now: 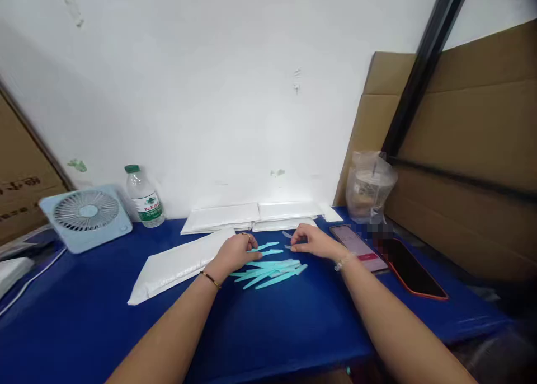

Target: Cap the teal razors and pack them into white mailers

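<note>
Now both hands rest on the blue worktop (104,317), near the middle of it and toward its far edge. The left hand (235,253) lies palm down with its fingers loosely curled, fingertips touching the upper strips of a loose heap of thin turquoise strips (271,269); it does not seem to grip any of them. The right hand (314,242) sits just beside the heap's far right end, fingers drawn together in a pinch at something small and pale that is too small to make out, so I cannot tell for certain what it holds. The strips fan out between and just in front of the two hands.

Left of the left hand a white padded envelope (178,265) lies slantwise, and more flat white packets (251,216) are stacked along the far edge against the wall. Near the far left corner stand a pale blue desk fan (86,216) and a water bottle (144,198) with a green cap. Just right of the right hand lies a phone (358,247) with its screen lit, and beside it a dark phone in a red case (411,270). At the far right corner a bagged drink cup (370,188) stands against cardboard boxes (470,137).
</note>
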The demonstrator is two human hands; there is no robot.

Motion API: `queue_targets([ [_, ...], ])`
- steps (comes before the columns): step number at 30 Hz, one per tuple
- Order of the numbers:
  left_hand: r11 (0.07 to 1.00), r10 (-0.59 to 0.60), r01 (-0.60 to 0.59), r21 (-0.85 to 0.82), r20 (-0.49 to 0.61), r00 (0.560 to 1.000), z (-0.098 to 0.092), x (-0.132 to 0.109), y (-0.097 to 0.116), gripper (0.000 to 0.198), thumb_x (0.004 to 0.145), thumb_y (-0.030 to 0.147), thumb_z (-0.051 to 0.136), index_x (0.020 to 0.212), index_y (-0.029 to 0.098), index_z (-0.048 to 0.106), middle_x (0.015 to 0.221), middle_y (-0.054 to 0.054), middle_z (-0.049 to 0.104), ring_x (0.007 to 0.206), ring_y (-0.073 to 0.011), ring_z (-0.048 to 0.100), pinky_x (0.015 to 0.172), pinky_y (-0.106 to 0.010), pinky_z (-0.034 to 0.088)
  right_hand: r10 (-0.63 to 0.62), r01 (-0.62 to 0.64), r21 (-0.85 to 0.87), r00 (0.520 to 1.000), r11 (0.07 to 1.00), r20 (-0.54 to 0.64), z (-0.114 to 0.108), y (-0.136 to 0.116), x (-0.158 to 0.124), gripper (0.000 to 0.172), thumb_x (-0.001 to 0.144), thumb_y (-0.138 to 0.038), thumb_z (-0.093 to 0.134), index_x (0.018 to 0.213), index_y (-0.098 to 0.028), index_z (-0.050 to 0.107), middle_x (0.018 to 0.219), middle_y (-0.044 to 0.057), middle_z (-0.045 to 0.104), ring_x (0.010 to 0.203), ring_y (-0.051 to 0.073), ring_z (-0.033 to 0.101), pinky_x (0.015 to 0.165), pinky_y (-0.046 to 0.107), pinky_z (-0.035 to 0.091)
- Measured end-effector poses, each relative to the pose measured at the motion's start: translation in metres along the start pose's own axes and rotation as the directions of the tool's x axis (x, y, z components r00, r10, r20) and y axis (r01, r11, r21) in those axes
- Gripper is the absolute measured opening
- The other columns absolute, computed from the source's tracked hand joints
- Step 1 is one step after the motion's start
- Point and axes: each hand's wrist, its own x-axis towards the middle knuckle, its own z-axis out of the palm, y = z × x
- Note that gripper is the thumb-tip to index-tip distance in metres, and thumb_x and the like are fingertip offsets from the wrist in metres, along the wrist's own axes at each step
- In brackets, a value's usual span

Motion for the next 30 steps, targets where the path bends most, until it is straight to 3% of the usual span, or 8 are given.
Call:
queue_targets([
  [4, 0.987, 0.163, -0.16, -0.031, 0.123, 0.979, 0.003, -0.007, 0.012, 0.041, 0.063, 0.055, 0.063, 0.084, 0.02, 0.064, 0.081, 0.0, 0.06, 0.072, -0.0152, 0.054, 0.058, -0.023, 0.035, -0.127, 0.134, -0.036, 0.98, 0.99, 0.156, 0.011, -0.02, -0.001, 0.024, 0.066, -0.042, 0.072, 0.074, -0.02, 0.07, 0.079, 0.001, 0.055, 0.076, 0.015, 0.052, 0.069, 0.026, 0.038],
  [9, 0.99, 0.141, -0.14, -0.022, 0.196, 0.97, 0.008, -0.005, 0.015, 0.028, 0.068, 0.046, 0.062, 0.076, 0.02, 0.066, 0.072, 0.001, 0.062, 0.064, -0.0134, 0.054, 0.053, -0.022, 0.033, -0.128, 0.133, -0.016, 0.972, 0.991, 0.199, 0.018, -0.024, 0.001, 0.019, 0.069, -0.038, 0.071, 0.072, -0.019, 0.069, 0.079, 0.001, 0.055, 0.075, 0.014, 0.053, 0.067, 0.025, 0.04],
  [12, 0.997, 0.083, -0.08, -0.023, 0.155, 0.984, 0.004, -0.001, 0.012, 0.027, 0.071, 0.045, 0.059, 0.076, 0.02, 0.065, 0.07, 0.001, 0.063, 0.063, -0.0133, 0.055, 0.052, -0.022, 0.033, -0.081, 0.079, 0.022, 0.989, 0.997, 0.125, 0.012, -0.014, 0.002, 0.02, 0.069, -0.038, 0.07, 0.072, -0.018, 0.068, 0.08, 0.001, 0.056, 0.072, 0.014, 0.053, 0.062, 0.023, 0.04],
  [15, 0.998, 0.02, -0.023, 0.055, 0.05, 0.999, 0.0, 0.002, 0.008, 0.024, 0.074, 0.043, 0.057, 0.078, 0.02, 0.064, 0.073, 0.0, 0.064, 0.066, -0.0141, 0.056, 0.054, -0.023, 0.035, 0.049, -0.048, -0.067, 0.999, 0.997, 0.003, 0.002, -0.003, 0.002, 0.019, 0.067, -0.035, 0.071, 0.067, -0.017, 0.066, 0.076, 0.001, 0.057, 0.069, 0.014, 0.053, 0.062, 0.024, 0.039],
  [18, 0.991, 0.051, -0.045, 0.128, -0.048, 0.998, 0.004, 0.004, 0.004, 0.03, 0.072, 0.044, 0.06, 0.093, 0.023, 0.063, 0.089, -0.001, 0.065, 0.081, -0.0176, 0.059, 0.065, -0.025, 0.04, 0.112, -0.117, -0.144, 0.993, 0.983, -0.038, -0.005, 0.001, 0.0, 0.017, 0.065, -0.035, 0.072, 0.068, -0.018, 0.068, 0.076, 0.002, 0.058, 0.069, 0.015, 0.053, 0.063, 0.025, 0.039],
  [21, 0.984, 0.114, -0.102, 0.148, -0.073, 0.991, 0.011, 0.005, 0.002, 0.04, 0.074, 0.047, 0.059, 0.107, 0.025, 0.058, 0.104, -0.003, 0.061, 0.094, -0.0202, 0.056, 0.075, -0.027, 0.042, 0.041, -0.041, -0.108, 0.999, 0.993, 0.003, -0.004, -0.006, -0.002, 0.018, 0.071, -0.037, 0.067, 0.074, -0.02, 0.069, 0.082, 0.003, 0.058, 0.074, 0.016, 0.054, 0.066, 0.026, 0.039],
  [26, 0.982, 0.111, -0.109, 0.157, -0.009, 0.994, 0.014, 0.0, 0.003, 0.03, 0.074, 0.041, 0.058, 0.098, 0.024, 0.06, 0.093, -0.003, 0.059, 0.087, -0.02, 0.056, 0.07, -0.027, 0.042, -0.043, 0.072, -0.129, 0.975, 0.989, 0.216, 0.007, -0.021, -0.003, 0.019, 0.069, -0.039, 0.07, 0.077, -0.022, 0.07, 0.083, 0.001, 0.057, 0.079, 0.016, 0.053, 0.08, 0.031, 0.035],
  [30, 0.985, 0.159, -0.156, 0.068, -0.038, 0.987, 0.01, -0.006, 0.008, 0.03, 0.079, 0.046, 0.05, 0.094, 0.022, 0.06, 0.091, -0.003, 0.058, 0.083, -0.0181, 0.055, 0.07, -0.026, 0.041, -0.044, 0.083, -0.144, 0.967, 0.986, 0.251, 0.011, -0.02, -0.002, 0.016, 0.071, -0.038, 0.068, 0.075, -0.022, 0.068, 0.082, -0.001, 0.055, 0.076, 0.015, 0.051, 0.084, 0.033, 0.032],
])
